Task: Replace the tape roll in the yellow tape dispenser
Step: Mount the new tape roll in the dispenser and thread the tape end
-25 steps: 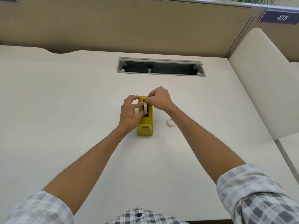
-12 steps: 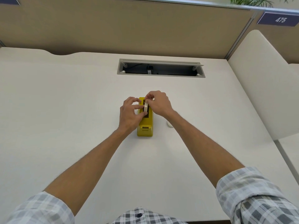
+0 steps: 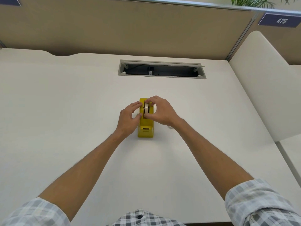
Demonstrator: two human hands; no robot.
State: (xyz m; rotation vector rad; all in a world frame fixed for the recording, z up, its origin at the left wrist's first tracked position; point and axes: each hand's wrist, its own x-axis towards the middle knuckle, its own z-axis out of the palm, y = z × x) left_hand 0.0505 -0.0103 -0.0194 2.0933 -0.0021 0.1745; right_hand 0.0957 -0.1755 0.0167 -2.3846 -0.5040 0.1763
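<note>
The yellow tape dispenser (image 3: 145, 129) stands lengthwise in the middle of the white desk (image 3: 65, 111), its cutter end toward me. A white tape roll (image 3: 146, 108) stands on edge in the dispenser's slot. My right hand (image 3: 160, 111) pinches the roll from the right, fingertips over its far side and thumb at its near side. My left hand (image 3: 130, 118) holds the dispenser's left side, fingertips at the roll's left face. A small white object (image 3: 170, 127), mostly hidden under my right wrist, lies on the desk to the right of the dispenser.
A rectangular cable slot (image 3: 162, 69) is cut into the desk beyond the dispenser. A beige partition (image 3: 130, 26) runs along the back, and a white divider panel (image 3: 260, 87) borders the right side. A sign reading 475 (image 3: 281, 21) hangs at the upper right.
My right hand has shifted toward me along the roll, its thumb now at the roll's near side. The small white object is now almost covered by my right wrist.
</note>
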